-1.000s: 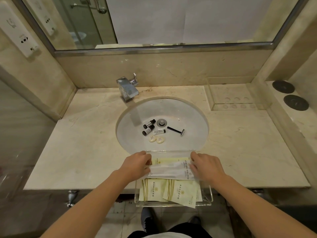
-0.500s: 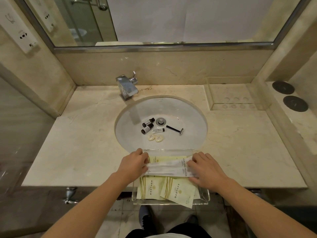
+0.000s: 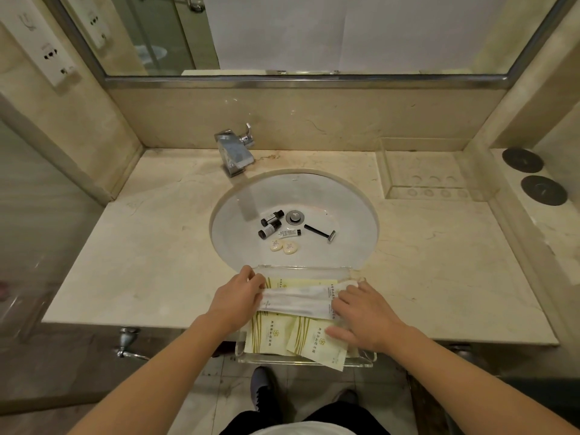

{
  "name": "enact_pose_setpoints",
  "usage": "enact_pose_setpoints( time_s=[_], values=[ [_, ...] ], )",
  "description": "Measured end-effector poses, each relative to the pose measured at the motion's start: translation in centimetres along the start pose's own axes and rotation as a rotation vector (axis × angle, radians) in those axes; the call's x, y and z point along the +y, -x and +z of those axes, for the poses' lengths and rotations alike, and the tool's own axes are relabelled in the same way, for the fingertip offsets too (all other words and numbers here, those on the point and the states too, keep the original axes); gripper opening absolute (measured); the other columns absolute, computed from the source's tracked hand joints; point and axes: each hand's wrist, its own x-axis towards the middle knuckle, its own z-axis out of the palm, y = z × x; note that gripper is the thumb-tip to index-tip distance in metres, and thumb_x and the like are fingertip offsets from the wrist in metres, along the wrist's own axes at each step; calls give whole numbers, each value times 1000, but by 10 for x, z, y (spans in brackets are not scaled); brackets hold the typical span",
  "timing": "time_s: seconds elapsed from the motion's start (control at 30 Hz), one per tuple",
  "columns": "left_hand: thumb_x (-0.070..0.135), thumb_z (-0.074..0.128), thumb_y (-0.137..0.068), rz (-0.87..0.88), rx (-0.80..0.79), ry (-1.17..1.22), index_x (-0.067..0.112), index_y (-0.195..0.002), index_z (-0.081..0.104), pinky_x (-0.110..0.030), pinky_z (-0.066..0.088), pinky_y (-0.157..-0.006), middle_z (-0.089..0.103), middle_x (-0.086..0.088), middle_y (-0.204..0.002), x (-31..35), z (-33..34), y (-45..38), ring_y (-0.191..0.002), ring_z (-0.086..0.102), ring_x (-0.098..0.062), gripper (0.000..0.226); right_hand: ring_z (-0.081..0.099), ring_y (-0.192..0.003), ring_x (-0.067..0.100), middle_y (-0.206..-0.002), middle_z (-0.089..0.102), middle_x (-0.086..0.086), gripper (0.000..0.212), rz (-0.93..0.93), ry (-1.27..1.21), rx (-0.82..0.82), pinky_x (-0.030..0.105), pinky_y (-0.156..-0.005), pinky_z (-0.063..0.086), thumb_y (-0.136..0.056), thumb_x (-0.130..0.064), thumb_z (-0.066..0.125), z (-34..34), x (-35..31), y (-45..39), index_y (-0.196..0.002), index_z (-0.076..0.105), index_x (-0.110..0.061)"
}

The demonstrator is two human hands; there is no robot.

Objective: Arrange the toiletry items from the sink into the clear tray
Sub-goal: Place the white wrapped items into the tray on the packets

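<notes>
A clear tray (image 3: pixel 301 362) sits at the counter's front edge, overhanging it, and holds cream sachets (image 3: pixel 270 335) and white sachets (image 3: pixel 298 301). My left hand (image 3: pixel 235 299) pinches the left end of the white sachets. With straight fingers, my right hand (image 3: pixel 364 315) rests on their right end and on a cream sachet. In the white sink (image 3: pixel 345 215) lie two dark bottles (image 3: pixel 269 222), a small tube (image 3: pixel 290 234), a black razor (image 3: pixel 320 233) and two oval soaps (image 3: pixel 284 246).
A chrome faucet (image 3: pixel 235 152) stands behind the sink. A second clear tray (image 3: pixel 433 171) sits at the back right of the marble counter (image 3: pixel 141 246). Two dark round discs (image 3: pixel 533 174) lie on the right ledge. A mirror spans the back wall.
My right hand has flattened and spread out over the sachets. The white sachets lie a little lower in the tray.
</notes>
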Motion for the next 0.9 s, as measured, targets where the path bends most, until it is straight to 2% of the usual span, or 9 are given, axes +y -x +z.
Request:
enact_pose_setpoints(
  time_s=[0.13, 0.2, 0.37, 0.5, 0.6, 0.67, 0.77, 0.9],
  values=[
    [30, 43, -97, -3, -22, 26, 20, -118, 49, -31, 51, -66, 42, 3, -121, 0, 1, 4, -84, 54, -16, 24, 54, -90, 21, -95, 64, -2, 71, -44, 15, -130, 39, -92, 34, -74, -80, 31, -3, -1, 0, -103, 57, -20],
    [31, 40, -98, -7, -37, 55, 20, -119, 48, -33, 53, -68, 41, 3, -123, -1, 0, 5, -86, 54, -16, 25, 54, -94, 21, -98, 64, -1, 72, -51, 36, -147, 38, -93, 32, -73, -80, 33, -1, -1, 1, -107, 55, -21],
    [42, 46, -94, -23, -102, 89, 19, -125, 45, -32, 52, -73, 37, 5, -126, 2, -1, 11, -92, 52, -14, 38, 53, -93, 25, -97, 65, 4, 47, -79, 95, -118, 41, -93, 35, -83, -55, 49, 0, -4, 1, -110, 51, -17],
    [53, 55, -87, -11, -119, 104, 21, -129, 43, -29, 50, -78, 36, 6, -130, 3, -3, 15, -99, 50, -12, 54, 58, -83, 24, -88, 65, 2, 31, -85, 106, -73, 39, -81, 43, -79, -39, 60, 3, -3, 1, -99, 55, -17],
    [58, 60, -81, 7, -126, 83, 22, -130, 41, -30, 52, -80, 34, 7, -132, 1, -2, 16, -103, 51, -11, 63, 55, -77, 19, -85, 61, -3, 31, -140, 44, -5, 34, -73, 46, -76, -46, 57, 4, -10, 5, -96, 56, -22],
    [56, 60, -82, 4, -119, 68, 22, -129, 42, -31, 53, -80, 36, 6, -132, 1, -1, 16, -102, 51, -12, 61, 52, -82, 17, -90, 57, -2, 38, -199, -4, -9, 32, -76, 44, -81, -51, 45, 7, -17, 4, -103, 57, -23],
    [53, 59, -84, -5, -112, 69, 22, -127, 42, -31, 52, -78, 38, 5, -130, 4, -2, 14, -100, 51, -12, 55, 49, -75, 14, -83, 55, -5, 35, -231, -3, 25, 29, -70, 44, -81, -53, 47, 9, -23, 1, -96, 60, -25],
    [50, 52, -89, -14, -108, 106, 22, -126, 44, -27, 48, -74, 41, 7, -122, 6, -5, 11, -98, 51, -11, 47, 51, -77, 15, -85, 56, -5, 25, -131, -49, 116, 29, -70, 45, -84, -43, 45, 8, -20, 1, -94, 59, -25]
  ],
)
